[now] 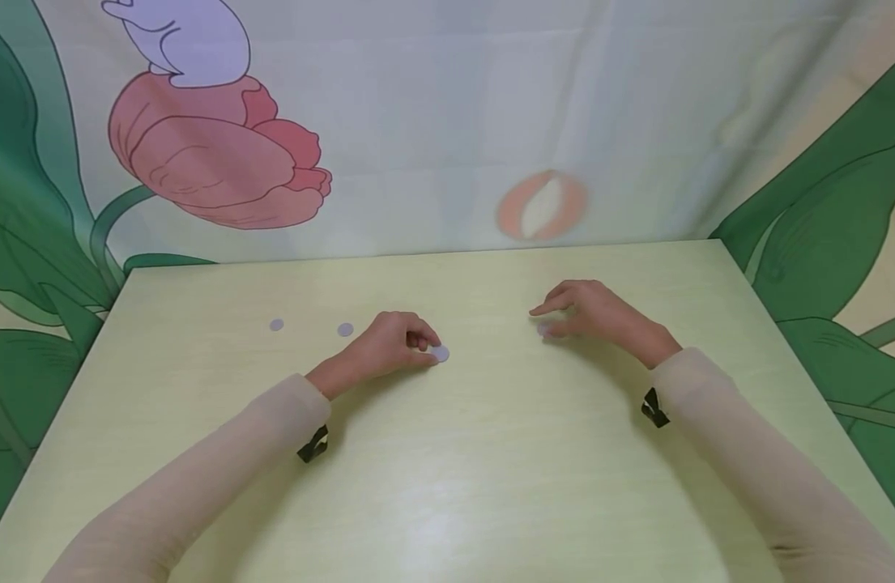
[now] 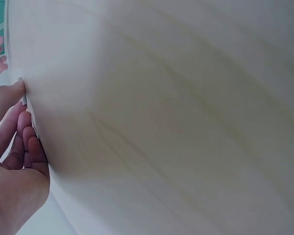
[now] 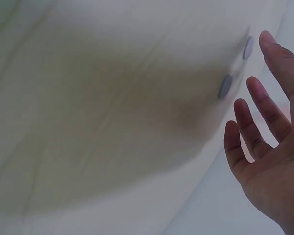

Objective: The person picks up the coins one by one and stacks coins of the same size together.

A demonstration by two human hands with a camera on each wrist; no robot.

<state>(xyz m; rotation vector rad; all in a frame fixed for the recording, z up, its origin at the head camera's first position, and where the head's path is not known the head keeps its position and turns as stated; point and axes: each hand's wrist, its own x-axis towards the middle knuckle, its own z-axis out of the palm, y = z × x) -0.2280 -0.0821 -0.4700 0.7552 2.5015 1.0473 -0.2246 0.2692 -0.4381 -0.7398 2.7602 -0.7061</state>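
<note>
Leaves (image 1: 24, 437) in green print stand at the far left, beyond the edge of a pale tabletop (image 1: 447, 470). Next along the hanging cloth (image 1: 418, 105) comes a pink flower (image 1: 206, 166) with a pale animal figure (image 1: 199, 40) sitting on it. Below, a small pale disc (image 1: 276, 325) lies flat on the tabletop, and a second disc (image 1: 345, 329) lies to its right, just beside the left hand (image 1: 385, 344). That hand, in a beige sleeve (image 1: 199, 470) with a black strap (image 1: 313, 444) at the cuff, pinches a third disc (image 1: 442, 354) between thumb and fingertips, close over the tabletop; the other fingers are curled in. After a bare stretch, the right hand (image 1: 593, 312) is spread loosely and grips nothing, its fingers pointing left. Beneath it shows another disc (image 1: 543, 329); the right wrist view has two discs (image 3: 225, 86) on the surface near the fingertips, and whether any finger touches them I cannot tell. Its cuff bears a strap too, and more printed foliage (image 1: 841, 235) closes the right side.
</note>
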